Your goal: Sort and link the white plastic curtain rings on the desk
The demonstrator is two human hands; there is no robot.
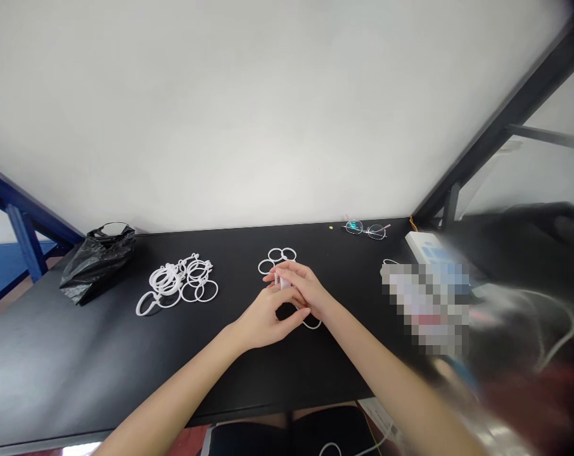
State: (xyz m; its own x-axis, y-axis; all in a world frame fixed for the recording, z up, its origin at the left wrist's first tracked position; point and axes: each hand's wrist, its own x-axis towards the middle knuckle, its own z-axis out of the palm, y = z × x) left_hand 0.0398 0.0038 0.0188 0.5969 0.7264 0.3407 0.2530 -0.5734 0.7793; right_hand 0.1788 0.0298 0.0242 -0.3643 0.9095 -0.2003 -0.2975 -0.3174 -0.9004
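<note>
While both hands meet over the desk (pixel 239 354), the step in hand looks like close fingerwork on a small white piece (pixel 283 282) held between them. The right hand (pixel 306 288) comes over from its side with its fingers bent and nearly closed about the piece. The left hand (pixel 263 316) has its fingers up against it from the near side, its thumb standing off with a gap beneath; how firmly those fingers close cannot be told, as the hands overlap. Just below the right hand a white ring (pixel 312 327) shows in part, and whether it joins the piece is hidden. Beyond the fingers lie a few more rings (pixel 284 258), near one another, and off to the left sits a tangled pile (pixel 166 278) of them, with a black bag (pixel 97 259) behind. The next move, as I judge it, calls for one hand to steady the piece while the other adjusts it with small, light finger pressure, keeping the partly hidden ring from snagging.
</note>
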